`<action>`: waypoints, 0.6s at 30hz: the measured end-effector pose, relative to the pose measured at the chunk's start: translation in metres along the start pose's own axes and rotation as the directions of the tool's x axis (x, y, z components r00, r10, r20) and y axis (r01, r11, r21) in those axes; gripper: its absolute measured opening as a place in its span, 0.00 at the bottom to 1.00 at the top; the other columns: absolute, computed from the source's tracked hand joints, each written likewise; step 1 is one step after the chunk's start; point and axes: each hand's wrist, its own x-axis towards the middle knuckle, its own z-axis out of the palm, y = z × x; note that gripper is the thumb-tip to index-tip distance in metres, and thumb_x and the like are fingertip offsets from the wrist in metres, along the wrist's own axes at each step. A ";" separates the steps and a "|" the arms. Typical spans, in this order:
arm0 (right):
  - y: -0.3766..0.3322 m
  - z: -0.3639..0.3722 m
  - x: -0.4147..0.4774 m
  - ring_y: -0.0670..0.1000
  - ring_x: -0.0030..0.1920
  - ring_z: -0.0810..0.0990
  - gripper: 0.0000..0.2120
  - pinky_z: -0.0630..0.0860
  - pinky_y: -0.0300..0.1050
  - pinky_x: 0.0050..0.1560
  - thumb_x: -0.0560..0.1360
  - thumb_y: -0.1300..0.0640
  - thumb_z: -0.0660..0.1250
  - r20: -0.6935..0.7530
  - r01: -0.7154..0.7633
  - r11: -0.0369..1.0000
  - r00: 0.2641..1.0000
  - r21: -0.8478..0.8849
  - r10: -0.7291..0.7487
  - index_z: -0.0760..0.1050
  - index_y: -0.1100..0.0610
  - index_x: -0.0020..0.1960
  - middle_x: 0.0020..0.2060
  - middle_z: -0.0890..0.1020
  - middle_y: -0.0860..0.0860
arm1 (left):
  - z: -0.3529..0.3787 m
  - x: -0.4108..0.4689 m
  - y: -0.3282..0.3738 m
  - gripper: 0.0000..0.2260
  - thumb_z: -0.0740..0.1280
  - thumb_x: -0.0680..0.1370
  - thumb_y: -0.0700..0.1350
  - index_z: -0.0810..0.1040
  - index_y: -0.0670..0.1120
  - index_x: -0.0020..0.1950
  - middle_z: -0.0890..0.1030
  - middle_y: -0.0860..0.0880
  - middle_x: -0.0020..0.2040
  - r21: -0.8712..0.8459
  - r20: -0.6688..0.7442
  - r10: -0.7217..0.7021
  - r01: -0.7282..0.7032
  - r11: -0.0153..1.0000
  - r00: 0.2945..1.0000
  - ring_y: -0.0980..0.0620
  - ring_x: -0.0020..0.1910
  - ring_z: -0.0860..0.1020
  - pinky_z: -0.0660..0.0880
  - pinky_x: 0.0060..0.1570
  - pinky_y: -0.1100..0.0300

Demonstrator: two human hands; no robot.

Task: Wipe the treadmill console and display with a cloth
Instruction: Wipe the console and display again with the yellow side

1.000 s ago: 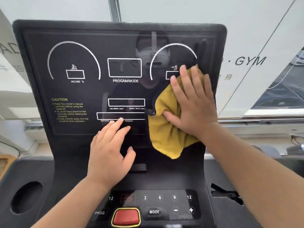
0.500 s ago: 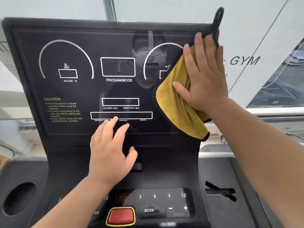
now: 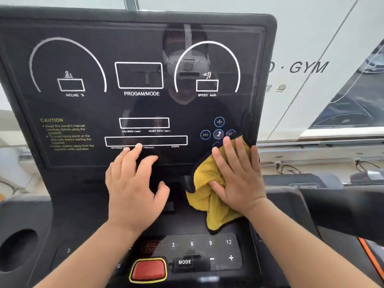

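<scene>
Flanking cloth (image 3: 209, 196): left hand (image 3: 133, 190), handrail (image 3: 342, 210).

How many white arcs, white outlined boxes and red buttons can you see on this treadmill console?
White arcs: 2
White outlined boxes: 5
Red buttons: 1
Total: 8

Right hand (image 3: 239, 175) presses yellow cloth (image 3: 209, 196) against display (image 3: 145, 104); left hand (image 3: 133, 183) rests flat.
</scene>
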 end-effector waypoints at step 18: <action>0.034 -0.097 0.210 0.65 0.83 0.45 0.49 0.42 0.69 0.80 0.75 0.31 0.57 -0.118 -0.230 0.973 0.966 0.014 0.230 0.44 0.57 0.85 0.83 0.47 0.62 | -0.008 0.013 0.000 0.21 0.65 0.70 0.50 0.80 0.43 0.60 0.70 0.39 0.74 -0.072 0.039 0.092 -0.089 0.993 0.995 0.35 0.74 0.66 0.65 0.71 0.37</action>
